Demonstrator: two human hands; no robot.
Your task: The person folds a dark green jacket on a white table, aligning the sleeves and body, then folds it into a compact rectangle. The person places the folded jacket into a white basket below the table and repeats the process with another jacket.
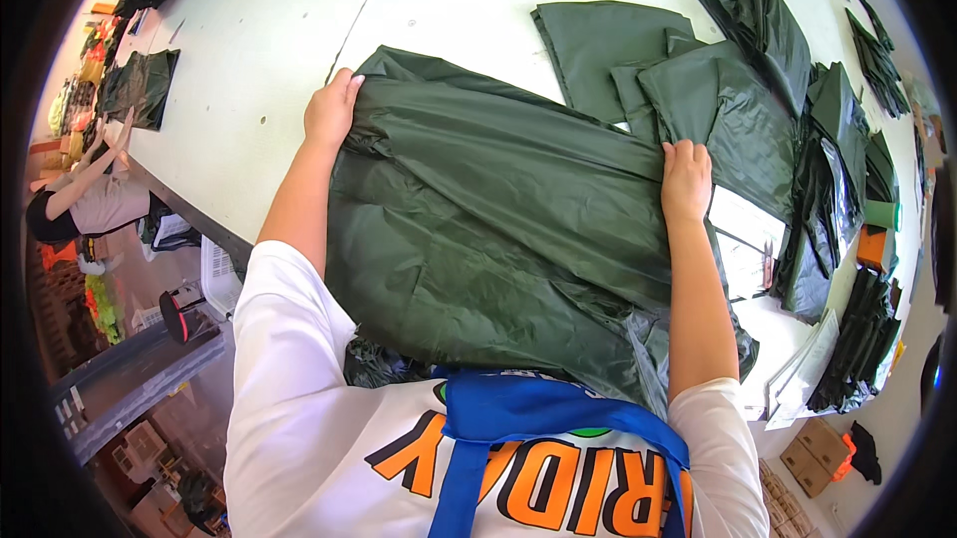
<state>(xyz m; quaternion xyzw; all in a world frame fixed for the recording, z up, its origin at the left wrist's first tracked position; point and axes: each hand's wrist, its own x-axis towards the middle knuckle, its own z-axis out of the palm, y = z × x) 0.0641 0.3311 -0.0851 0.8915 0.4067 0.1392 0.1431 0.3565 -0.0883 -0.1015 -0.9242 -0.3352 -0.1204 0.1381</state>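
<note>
A large piece of shiny dark green coated fabric lies spread in front of me, its lower part hanging toward my body over the near table edge. My left hand pinches its far left corner, where the cloth bunches into folds. At the far right edge, my right hand grips the same fabric with the fingers curled over it. Long creases run across it between the two hands. What kind of article it is, I cannot make out.
The white table extends far ahead. Folded green pieces overlap at the right, near white papers and a dark bundle. A co-worker handles another green piece at the left. A white plastic basket stands below the table edge.
</note>
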